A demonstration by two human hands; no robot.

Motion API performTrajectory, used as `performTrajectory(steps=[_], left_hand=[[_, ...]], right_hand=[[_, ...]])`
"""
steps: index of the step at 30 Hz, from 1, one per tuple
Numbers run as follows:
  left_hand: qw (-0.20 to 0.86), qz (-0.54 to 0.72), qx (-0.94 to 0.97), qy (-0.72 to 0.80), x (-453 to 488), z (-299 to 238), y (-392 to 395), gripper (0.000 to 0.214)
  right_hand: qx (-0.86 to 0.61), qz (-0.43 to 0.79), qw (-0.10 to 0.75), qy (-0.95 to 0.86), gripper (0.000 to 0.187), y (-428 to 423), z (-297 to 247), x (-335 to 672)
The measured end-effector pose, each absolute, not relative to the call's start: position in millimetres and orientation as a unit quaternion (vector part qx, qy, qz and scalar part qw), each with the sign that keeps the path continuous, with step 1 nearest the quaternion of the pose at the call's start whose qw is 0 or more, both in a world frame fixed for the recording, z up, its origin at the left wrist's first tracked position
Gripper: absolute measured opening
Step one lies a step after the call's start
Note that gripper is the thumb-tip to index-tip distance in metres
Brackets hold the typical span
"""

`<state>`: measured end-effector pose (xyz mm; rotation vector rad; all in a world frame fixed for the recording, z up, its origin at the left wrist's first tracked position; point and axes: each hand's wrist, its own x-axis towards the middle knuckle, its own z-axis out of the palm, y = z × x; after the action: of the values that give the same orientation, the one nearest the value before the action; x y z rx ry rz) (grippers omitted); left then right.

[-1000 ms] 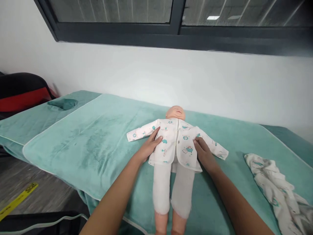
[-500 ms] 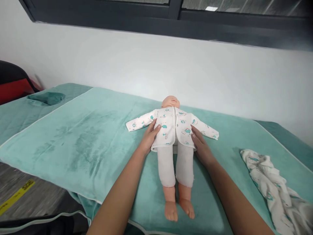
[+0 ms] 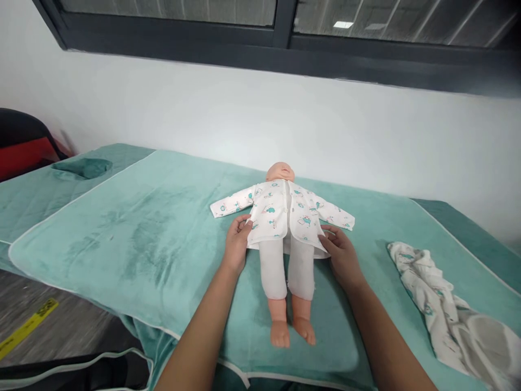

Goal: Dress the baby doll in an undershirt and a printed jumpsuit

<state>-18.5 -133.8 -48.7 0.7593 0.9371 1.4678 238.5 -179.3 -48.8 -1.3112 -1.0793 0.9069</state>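
Observation:
A baby doll [image 3: 279, 320] lies on its back on the teal table cover [image 3: 171, 228], head toward the wall and feet toward me. It wears a white printed baby jacket [image 3: 268, 209] with both sleeves spread outward; the doll's hands do not show. The front edges of the jacket meet at the chest and part slightly lower down. My left hand [image 3: 239, 241] pinches the jacket's side near the hem. On the opposite side, my right hand [image 3: 340, 252] grips the lower side edge and holds it a little out from the doll's body.
A crumpled white printed cloth [image 3: 439, 304] lies on the right of the cover. At the far left is a black and red chair [image 3: 26, 141]. A white wall [image 3: 244, 119] with a dark window frame [image 3: 228, 51] rises behind the table.
Both hands have moved from lying flat along the jacket's sides down toward its hem, and their fingers have closed on the fabric. The right side is now drawn outward. The view has tilted up slightly.

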Motion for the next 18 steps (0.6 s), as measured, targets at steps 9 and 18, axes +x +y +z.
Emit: performTrajectory(steps=[9, 18], left_hand=[[0.616, 0.632, 0.276, 0.38, -21.6, -40.9, -136.4, 0.04], [0.644, 0.636, 0.267, 0.331, -27.5, -42.2, -131.9, 0.025]], right_hand=[[-0.584, 0.356, 0.582, -0.44, 0.046, -193.2, -46.3, 234.4], [-0.691, 0.086, 0.466, -0.545, 0.035, -236.0, -55.9, 259.1]])
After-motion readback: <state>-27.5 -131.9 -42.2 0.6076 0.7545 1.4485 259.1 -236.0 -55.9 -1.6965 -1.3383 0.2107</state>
